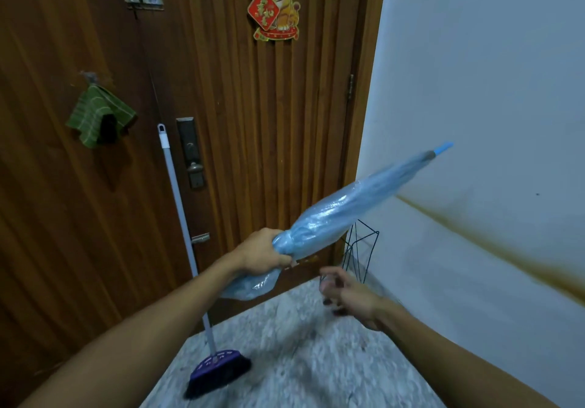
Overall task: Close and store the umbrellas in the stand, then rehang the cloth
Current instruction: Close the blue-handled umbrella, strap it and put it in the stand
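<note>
A folded translucent blue umbrella [345,209] points up and to the right, its blue tip near the white wall. My left hand [264,254] grips its bunched canopy near the lower end. My right hand [346,293] hangs free below it, blurred, fingers loosely curled and holding nothing. Behind the umbrella a black wire stand [364,252] sits on the floor in the corner between door and wall. A green striped cloth [99,114] hangs from a hook on the wooden door at the left.
A broom [186,233] with a grey handle and purple head leans against the wooden door [253,122]. A door lock sits beside it. The white wall [490,91] with a brown stain is at the right. The floor is speckled grey.
</note>
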